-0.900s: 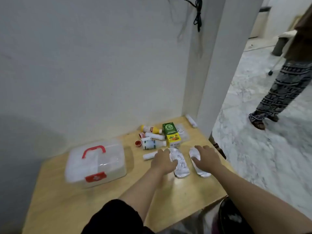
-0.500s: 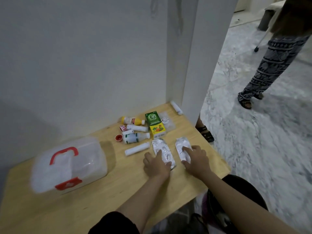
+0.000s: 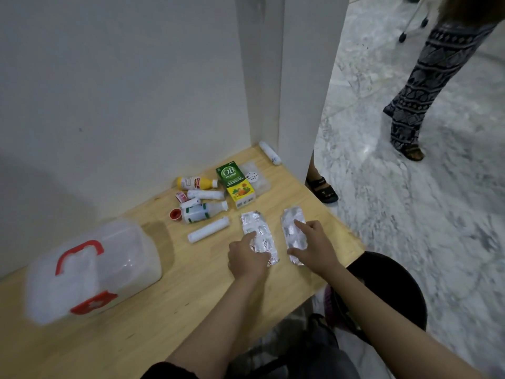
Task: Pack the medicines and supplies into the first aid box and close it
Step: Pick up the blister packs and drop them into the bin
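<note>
- Translucent plastic first aid box with red handle (image 3: pixel 93 269) sits closed, left of your hands.
- Your left hand (image 3: pixel 247 258) lies flat on one silver foil blister strip (image 3: pixel 259 236).
- Your right hand (image 3: pixel 314 247), fingers spread, presses another silver blister strip (image 3: pixel 292 228).

Plain white wall (image 3: pixel 114 86) behind, meeting a white pillar (image 3: pixel 295 77) at the right. Light wooden table (image 3: pixel 123 337) pushed into that corner, its far edge against the wall, its right end ending just past the pillar. Grey-white marble floor (image 3: pixel 410 214) to the right, glossy, with a soft patch of reflected light. Black round stool (image 3: pixel 393 285) just beside the table's near right corner. Further off on the floor, a bystander's patterned trouser leg (image 3: pixel 426 77) and sandalled foot; a second black sandal (image 3: pixel 323 190) at the pillar's base. Metal wheeled leg (image 3: pixel 412 23) at top right. Dim, even light.
</note>
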